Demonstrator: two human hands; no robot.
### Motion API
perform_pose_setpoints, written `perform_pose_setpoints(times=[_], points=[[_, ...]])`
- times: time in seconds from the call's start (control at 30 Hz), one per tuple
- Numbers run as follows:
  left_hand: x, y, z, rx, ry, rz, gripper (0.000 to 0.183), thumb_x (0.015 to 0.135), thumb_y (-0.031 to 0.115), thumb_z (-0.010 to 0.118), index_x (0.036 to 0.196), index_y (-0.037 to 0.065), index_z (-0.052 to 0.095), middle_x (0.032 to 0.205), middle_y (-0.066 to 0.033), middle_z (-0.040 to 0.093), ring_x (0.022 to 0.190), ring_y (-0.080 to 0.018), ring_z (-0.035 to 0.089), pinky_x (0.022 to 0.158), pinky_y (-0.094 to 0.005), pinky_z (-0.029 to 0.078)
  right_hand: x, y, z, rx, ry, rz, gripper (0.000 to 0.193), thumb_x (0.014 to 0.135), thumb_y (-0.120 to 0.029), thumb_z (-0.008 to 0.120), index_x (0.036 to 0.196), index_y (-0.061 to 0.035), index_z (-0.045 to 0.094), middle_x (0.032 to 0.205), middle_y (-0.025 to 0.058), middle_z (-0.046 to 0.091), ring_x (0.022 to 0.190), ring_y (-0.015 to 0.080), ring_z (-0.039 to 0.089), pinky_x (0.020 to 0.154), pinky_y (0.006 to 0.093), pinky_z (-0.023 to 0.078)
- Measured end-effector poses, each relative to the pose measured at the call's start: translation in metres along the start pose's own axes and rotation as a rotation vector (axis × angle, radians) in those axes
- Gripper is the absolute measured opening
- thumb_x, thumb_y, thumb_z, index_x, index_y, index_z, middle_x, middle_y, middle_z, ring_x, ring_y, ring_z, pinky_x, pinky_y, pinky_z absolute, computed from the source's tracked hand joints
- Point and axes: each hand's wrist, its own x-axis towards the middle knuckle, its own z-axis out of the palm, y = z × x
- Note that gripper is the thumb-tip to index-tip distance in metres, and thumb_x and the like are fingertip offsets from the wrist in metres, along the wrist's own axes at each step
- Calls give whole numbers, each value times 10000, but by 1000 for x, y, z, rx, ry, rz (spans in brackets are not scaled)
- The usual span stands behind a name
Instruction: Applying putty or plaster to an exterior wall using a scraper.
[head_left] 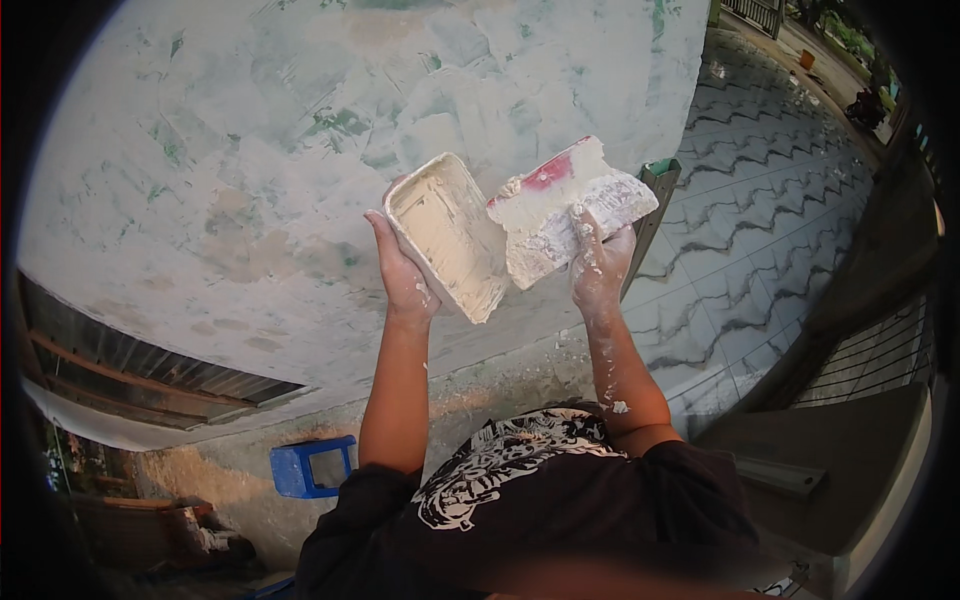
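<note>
My left hand is wrapped round the side of a rectangular tray, its thumb along the outer wall. Cream-coloured putty coats the tray's inside and rim, with scrape marks in it. My right hand grips a wide flat scraper, the thumb pressed on its face. White putty covers most of the scraper, and a pink-red patch shows through near its upper edge. The scraper's left edge is close beside the tray's right rim; I cannot tell if they touch. Putty smears both hands and my right forearm.
In front stands a wall with patchy white putty over green. A green metal post edges its right side, with grey-patterned tiles beyond. A blue plastic stool stands low at the left. Corrugated roofing shows at far left.
</note>
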Motion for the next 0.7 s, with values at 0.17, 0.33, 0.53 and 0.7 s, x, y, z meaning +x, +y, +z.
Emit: perform_pose_setpoints(times=[0.17, 0.33, 0.53, 0.7], points=[[-4, 13, 12, 85, -10, 136, 642, 1029, 576, 226, 1403, 78, 380, 1341, -109, 486, 1230, -235, 497, 1048, -394, 415, -11, -10, -2, -362, -136, -38, 297, 883, -161, 693, 1021, 87, 606, 935, 138, 693, 841, 194, 658, 741, 353, 505], [-9, -11, 18, 216, -162, 191, 665, 1025, 584, 207, 1396, 64, 392, 1310, -120, 508, 1207, -220, 510, 1041, -379, 416, -20, -6, 0, -539, -215, -145, 273, 862, -125, 678, 1038, 76, 623, 944, 150, 701, 848, 236, 678, 768, 372, 505], [-25, -36, 27, 316, -183, 79, 695, 1021, 596, 196, 1402, 50, 395, 1264, -106, 539, 1171, -195, 526, 1023, -355, 426, -11, 0, -22, -892, -163, -704, 263, 862, -109, 661, 1067, 54, 634, 935, 172, 690, 840, 270, 677, 750, 389, 509], [-25, -47, 14, 222, -76, -268, 764, 1003, 641, 209, 1408, 28, 420, 1273, -131, 567, 1117, -223, 591, 959, -371, 494, 1, -4, -42, -1219, -260, -1058, 280, 786, -44, 691, 1059, 11, 666, 914, 187, 673, 812, 327, 670, 652, 423, 514]])
